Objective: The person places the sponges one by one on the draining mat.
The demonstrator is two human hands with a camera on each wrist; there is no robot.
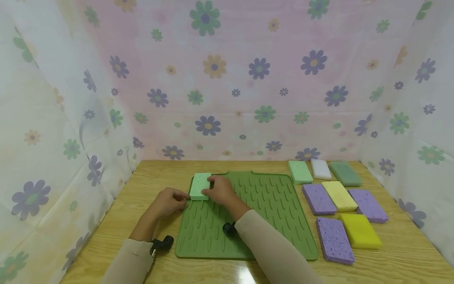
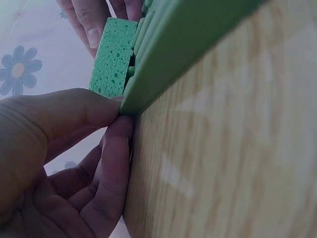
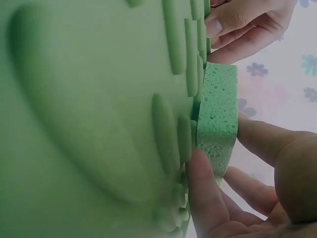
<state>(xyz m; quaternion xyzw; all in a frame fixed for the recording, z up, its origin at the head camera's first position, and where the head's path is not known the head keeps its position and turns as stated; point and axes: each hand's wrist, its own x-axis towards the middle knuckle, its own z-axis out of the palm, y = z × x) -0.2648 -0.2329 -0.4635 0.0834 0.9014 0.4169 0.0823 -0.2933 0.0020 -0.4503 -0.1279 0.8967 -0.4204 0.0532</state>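
The right hand is holding the mint sponge at the far left corner of the green mat; the left hand is pinching the mat's edge. Aligning seems to be happening, so gentle releasing is becoming needed.

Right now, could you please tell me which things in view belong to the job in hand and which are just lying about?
In use now:
mint sponge, right hand gripping it
green mat, left hand pinching its edge

Lying aside, untouched:
second mint sponge
white sponge
darker green sponge
three purple sponges
pale yellow sponge
bright yellow sponge
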